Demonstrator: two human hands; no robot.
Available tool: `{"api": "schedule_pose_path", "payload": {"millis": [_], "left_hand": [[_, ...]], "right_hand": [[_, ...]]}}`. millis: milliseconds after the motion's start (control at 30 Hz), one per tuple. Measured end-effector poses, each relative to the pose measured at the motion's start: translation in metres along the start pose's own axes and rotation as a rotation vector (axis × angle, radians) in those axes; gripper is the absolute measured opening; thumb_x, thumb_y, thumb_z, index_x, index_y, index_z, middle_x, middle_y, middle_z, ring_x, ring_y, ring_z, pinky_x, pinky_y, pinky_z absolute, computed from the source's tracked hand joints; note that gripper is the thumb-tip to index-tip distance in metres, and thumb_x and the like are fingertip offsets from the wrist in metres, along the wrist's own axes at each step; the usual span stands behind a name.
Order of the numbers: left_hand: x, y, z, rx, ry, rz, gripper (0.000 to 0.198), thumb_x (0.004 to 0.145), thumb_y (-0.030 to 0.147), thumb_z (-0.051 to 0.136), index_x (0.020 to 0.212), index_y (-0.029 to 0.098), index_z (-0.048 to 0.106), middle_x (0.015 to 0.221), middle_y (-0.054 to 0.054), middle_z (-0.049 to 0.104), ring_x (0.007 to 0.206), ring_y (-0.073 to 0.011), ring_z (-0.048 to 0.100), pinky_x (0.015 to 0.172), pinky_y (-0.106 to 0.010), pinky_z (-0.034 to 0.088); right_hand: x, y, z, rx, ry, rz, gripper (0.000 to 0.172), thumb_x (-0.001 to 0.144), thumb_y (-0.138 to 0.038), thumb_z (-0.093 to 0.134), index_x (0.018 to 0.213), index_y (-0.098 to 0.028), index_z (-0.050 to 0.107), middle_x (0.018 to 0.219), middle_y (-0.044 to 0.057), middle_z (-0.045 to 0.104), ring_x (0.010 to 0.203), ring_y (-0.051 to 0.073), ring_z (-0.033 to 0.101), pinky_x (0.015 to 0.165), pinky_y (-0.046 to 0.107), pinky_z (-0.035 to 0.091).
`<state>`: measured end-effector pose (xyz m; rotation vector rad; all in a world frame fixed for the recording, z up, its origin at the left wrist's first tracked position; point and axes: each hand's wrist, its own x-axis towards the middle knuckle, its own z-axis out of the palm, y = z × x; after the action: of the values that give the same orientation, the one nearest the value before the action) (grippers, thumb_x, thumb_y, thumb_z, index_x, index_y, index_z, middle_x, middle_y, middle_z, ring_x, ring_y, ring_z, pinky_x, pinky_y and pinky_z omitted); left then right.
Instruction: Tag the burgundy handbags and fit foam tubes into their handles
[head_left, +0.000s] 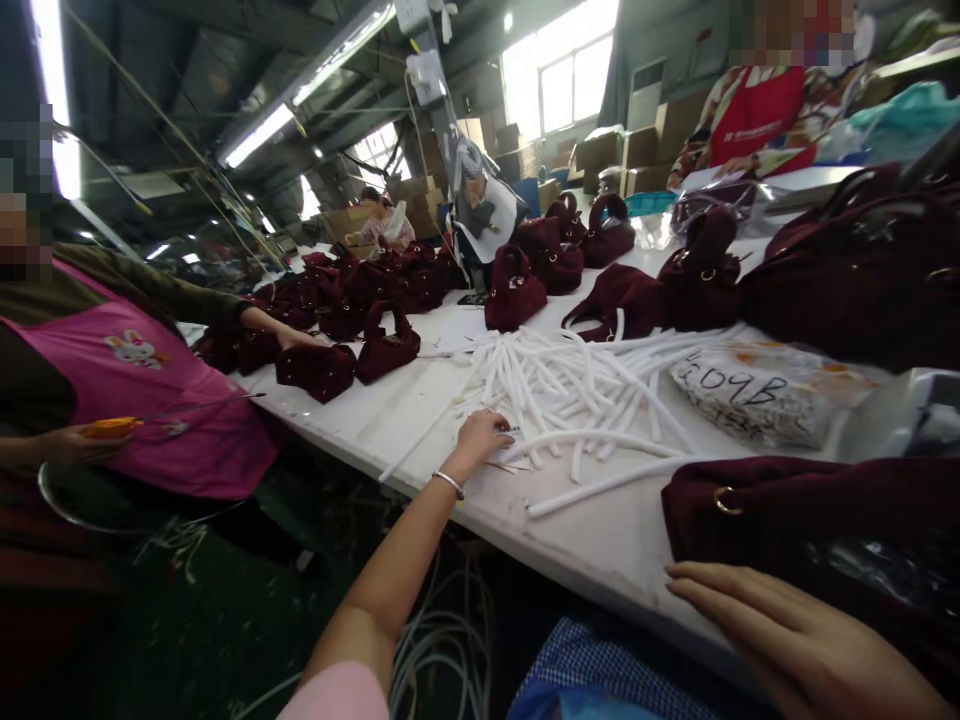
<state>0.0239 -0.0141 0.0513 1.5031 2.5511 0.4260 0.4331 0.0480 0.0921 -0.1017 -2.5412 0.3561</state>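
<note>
My left hand (480,440), with a bracelet at its wrist, reaches to the near edge of a heap of white flexible tubes (540,385). Its fingers are curled down on something small and pale that I cannot make out, beside some papers on the table. My right hand (802,625) is stretched out flat, fingers together, next to a maroon handbag (750,500) with a gold ring at the lower right. Clear plastic shows on that bag's side.
On the white table (420,430) stand several more maroon handbags (517,290) and a plastic bag (750,395) marked "09B". To the left, a person in a pink apron (165,400) holds an orange-handled tool (112,428). Coiled hoses (450,640) lie below the table.
</note>
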Motion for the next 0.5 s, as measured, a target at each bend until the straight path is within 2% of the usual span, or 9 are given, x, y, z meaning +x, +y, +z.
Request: {"api": "schedule_pose_path", "payload": {"millis": [100,200,300,400,500], "left_hand": [[0.000,-0.003,-0.003,0.008,-0.030,0.025,0.034,0.078,0.038,0.075,0.108,0.023,0.074,0.105,-0.004,0.072,0.098,-0.0218,0.066,0.086,-0.030,0.051],[-0.001,-0.002,-0.003,0.029,-0.031,0.061,0.048,0.075,0.043,0.078,0.119,0.025,0.070,0.119,-0.005,0.069,0.111,-0.0260,0.061,0.094,-0.033,0.049],[-0.001,0.003,-0.002,0.046,-0.037,0.068,0.047,0.072,0.043,0.080,0.114,0.023,0.072,0.117,-0.007,0.069,0.113,-0.0285,0.060,0.097,-0.036,0.048],[-0.001,0.005,-0.004,0.049,-0.014,0.038,0.051,0.069,0.043,0.081,0.113,0.022,0.070,0.112,-0.007,0.069,0.108,-0.0277,0.062,0.095,-0.035,0.049],[-0.002,0.003,-0.015,0.044,0.052,-0.011,0.055,0.069,0.042,0.082,0.118,0.021,0.068,0.113,-0.009,0.067,0.111,-0.0288,0.061,0.096,-0.037,0.049]], "right_hand": [[0.023,0.002,0.006,0.053,-0.034,0.006,0.039,0.090,-0.012,0.048,0.116,-0.028,0.072,0.112,0.001,0.074,0.092,0.016,0.074,0.080,0.018,0.060],[0.037,0.002,0.021,0.154,-0.098,0.075,0.040,0.091,-0.010,0.045,0.113,-0.026,0.074,0.111,0.003,0.074,0.095,0.017,0.073,0.083,0.020,0.059],[0.045,0.001,0.036,0.280,-0.173,0.128,0.040,0.092,-0.010,0.043,0.113,-0.024,0.075,0.112,0.006,0.074,0.098,0.019,0.072,0.086,0.024,0.058],[0.051,0.001,0.043,0.388,-0.209,0.180,0.039,0.096,-0.014,0.043,0.119,-0.024,0.073,0.116,0.008,0.072,0.102,0.021,0.071,0.089,0.028,0.057],[0.059,0.001,0.048,0.483,-0.181,0.294,0.033,0.099,-0.024,0.047,0.119,-0.026,0.073,0.117,0.008,0.072,0.104,0.022,0.069,0.092,0.032,0.056]]}}
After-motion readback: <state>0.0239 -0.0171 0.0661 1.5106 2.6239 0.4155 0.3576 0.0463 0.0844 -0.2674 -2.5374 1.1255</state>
